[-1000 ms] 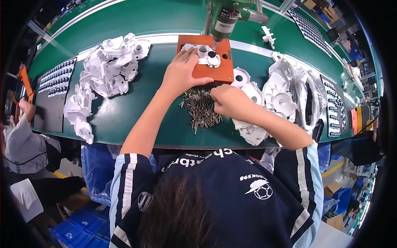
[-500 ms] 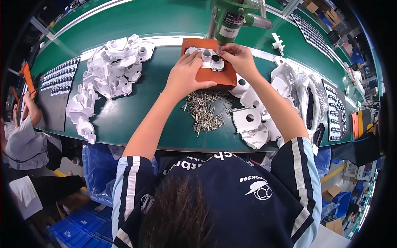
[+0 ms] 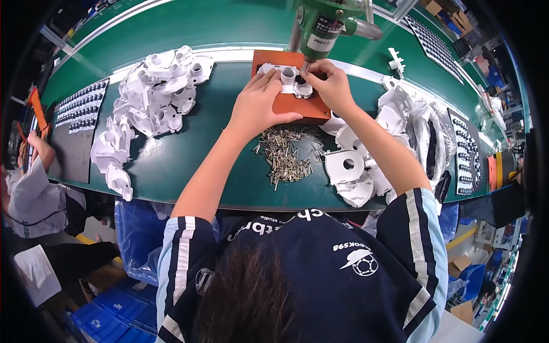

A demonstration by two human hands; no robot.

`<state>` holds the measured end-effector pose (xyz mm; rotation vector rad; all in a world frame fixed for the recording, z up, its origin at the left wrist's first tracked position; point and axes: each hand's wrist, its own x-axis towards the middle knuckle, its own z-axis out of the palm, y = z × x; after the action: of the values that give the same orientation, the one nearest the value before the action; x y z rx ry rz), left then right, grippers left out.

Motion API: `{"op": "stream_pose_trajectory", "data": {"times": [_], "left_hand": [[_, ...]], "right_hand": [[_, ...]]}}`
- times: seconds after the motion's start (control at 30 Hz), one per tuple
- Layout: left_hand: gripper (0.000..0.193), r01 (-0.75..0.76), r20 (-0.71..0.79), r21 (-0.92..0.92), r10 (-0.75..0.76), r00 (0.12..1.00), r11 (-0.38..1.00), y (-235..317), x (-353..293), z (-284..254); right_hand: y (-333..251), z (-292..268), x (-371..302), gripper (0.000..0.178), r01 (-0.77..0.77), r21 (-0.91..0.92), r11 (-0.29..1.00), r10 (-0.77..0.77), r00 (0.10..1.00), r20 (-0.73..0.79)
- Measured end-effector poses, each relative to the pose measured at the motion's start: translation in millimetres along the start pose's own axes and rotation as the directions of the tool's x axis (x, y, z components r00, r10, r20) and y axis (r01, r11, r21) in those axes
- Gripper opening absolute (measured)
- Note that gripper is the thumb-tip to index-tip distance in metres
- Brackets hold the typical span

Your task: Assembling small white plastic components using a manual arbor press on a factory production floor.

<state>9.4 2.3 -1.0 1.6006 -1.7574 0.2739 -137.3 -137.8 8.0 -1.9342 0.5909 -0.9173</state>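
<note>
The right hand [image 3: 331, 86] pinches its fingertips together at the right end of a white part [image 3: 289, 80], just under the tip of a green driver [image 3: 320, 28]. The left hand [image 3: 257, 106] lies flat, fingers pressed together on the part's left end. The part sits on an orange block [image 3: 300, 106]. Nearer lie loose screws [image 3: 286, 157]; white castings [image 3: 151, 97] are heaped at far left and at right on the green table [image 3: 189, 166].

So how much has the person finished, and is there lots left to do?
Hard to say what is finished: one heap of white plastic parts lies left, another heap right. In hand: the left hand and right hand steady a white part on the orange block under the green tool. Many loose screws remain.
</note>
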Motion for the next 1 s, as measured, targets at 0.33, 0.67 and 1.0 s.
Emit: {"op": "stream_pose_trajectory", "data": {"times": [0.33, 0.67, 1.0], "left_hand": [[0.07, 0.001, -0.016, 0.008, -0.001, 1.0, 1.0, 3.6, 0.5, -1.9], [0.071, 0.042, 0.043, -0.023, -0.04, 0.998, 0.999, 2.5, -0.1, -1.3], [0.07, 0.035, 0.025, -0.004, -0.035, 0.999, 0.999, 0.8, -1.6, -0.8]], "right_hand": [[2.4, -0.6, 1.3, 0.014, -0.045, 0.041, 0.998, 0.044, 0.999, 0.02], [-19.2, -21.6, -16.6, 0.026, 0.233, -0.399, 0.887, -0.169, 0.967, 0.189], [-37.9, -40.8, -13.4, 0.042, 0.22, -0.547, 0.808, 0.067, 0.888, 0.455]]}}
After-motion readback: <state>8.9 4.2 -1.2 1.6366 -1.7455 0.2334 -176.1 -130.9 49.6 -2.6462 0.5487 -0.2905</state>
